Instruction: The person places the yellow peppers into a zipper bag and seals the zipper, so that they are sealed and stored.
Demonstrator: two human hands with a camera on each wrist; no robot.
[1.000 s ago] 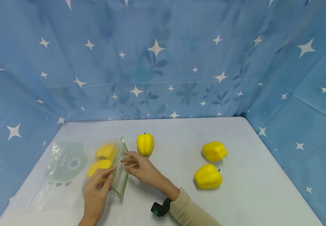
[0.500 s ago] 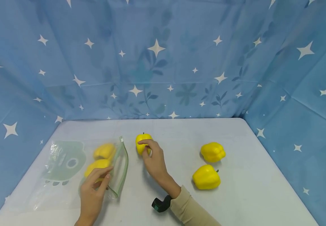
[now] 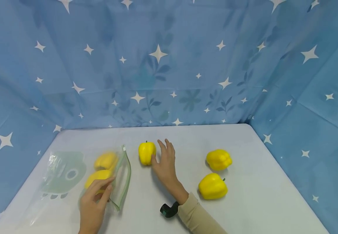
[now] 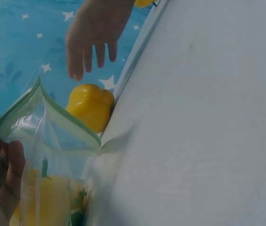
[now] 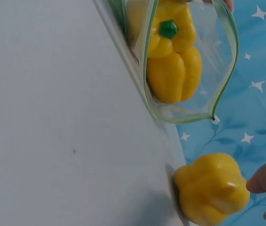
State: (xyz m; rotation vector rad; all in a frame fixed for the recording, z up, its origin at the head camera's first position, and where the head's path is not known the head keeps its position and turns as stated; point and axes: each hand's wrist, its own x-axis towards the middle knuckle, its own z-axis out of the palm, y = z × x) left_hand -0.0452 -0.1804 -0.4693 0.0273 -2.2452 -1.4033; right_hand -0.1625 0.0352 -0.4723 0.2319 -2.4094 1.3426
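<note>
A clear zip bag [image 3: 64, 208] with a green rim and a green cartoon print lies at the left of the table, its mouth standing apart toward the right. Two yellow bell peppers [image 5: 174, 75] are inside it. My left hand [image 3: 92, 208] pinches the near edge of the bag's mouth between thumb and fingers. Right of the bag, another yellow bell pepper [image 3: 146, 152] sits on the table. Beside that pepper is my right hand [image 3: 166, 165], fingers extended and thumb at the pepper's right side; whether the thumb touches it I cannot tell.
Two more yellow bell peppers, a rear one [image 3: 218, 159] and a front one [image 3: 213, 186], lie on the right half of the white table [image 3: 253, 208]. A blue star-patterned curtain [image 3: 186, 65] hangs behind and along both sides.
My right hand has left the bag's mouth, moved right and back, and spread its fingers beside the lone pepper. The left hand keeps its hold on the bag.
</note>
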